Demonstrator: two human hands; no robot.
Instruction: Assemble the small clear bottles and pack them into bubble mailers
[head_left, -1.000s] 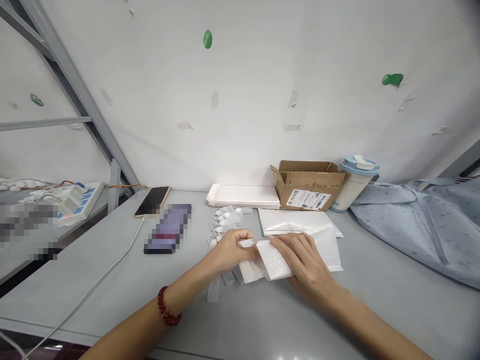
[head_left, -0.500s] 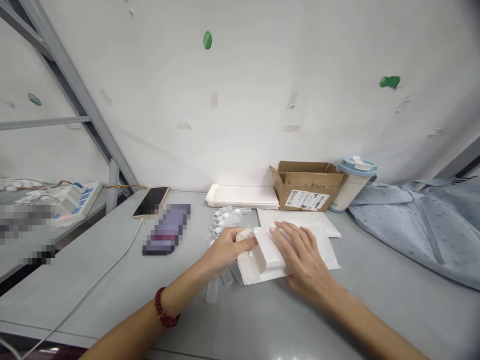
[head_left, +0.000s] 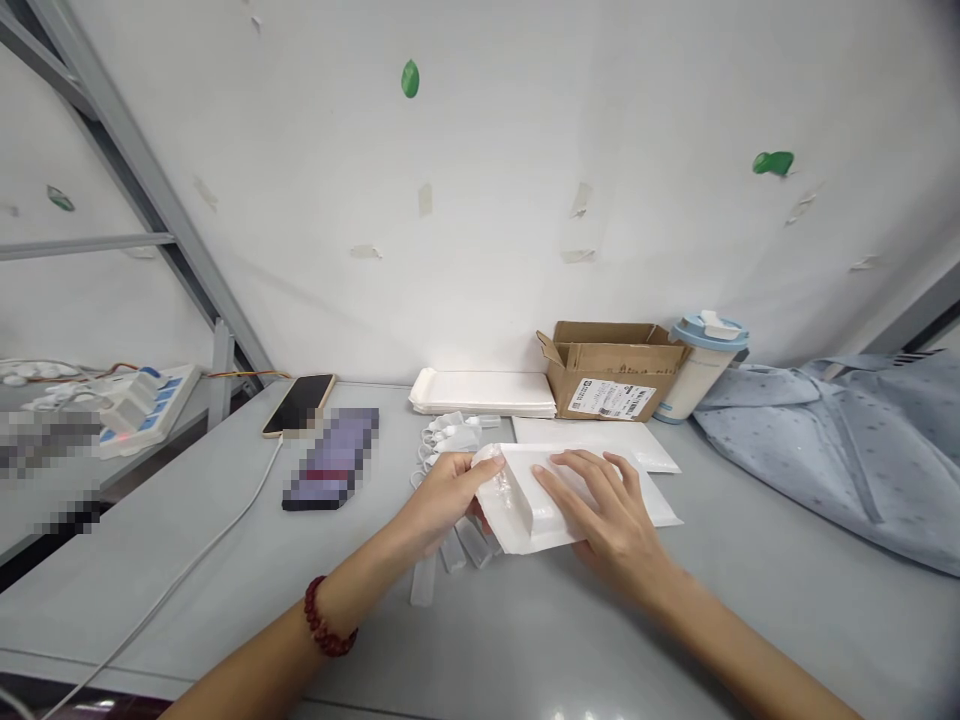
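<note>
A white bubble mailer (head_left: 559, 505) is held above the grey table, its flap end toward the left. My left hand (head_left: 448, 495) pinches that end, thumb on top and the other fingers underneath. Across the mailer's upper face lie the spread fingers of my right hand (head_left: 611, 500), which grips its near edge; the thumb is mostly hidden. Under and behind my left hand is a group of small clear plastic pieces with white loops (head_left: 454, 435), partly covered. Another flat white mailer (head_left: 652, 450) rests behind the held one.
At the back stand a stack of white mailers (head_left: 484, 390), an open cardboard box (head_left: 619, 375) and a cup with a blue lid (head_left: 701, 370). Grey-blue fabric (head_left: 832, 440) lies right. Two phones, one black-screened (head_left: 300, 405) and one blurred (head_left: 334, 460), and a white cable (head_left: 217, 560) are left.
My left thumb has moved from the mailer's opening onto its flap end. The flap end now faces up more openly, and the mailer has tilted slightly. My right hand stays on it.
</note>
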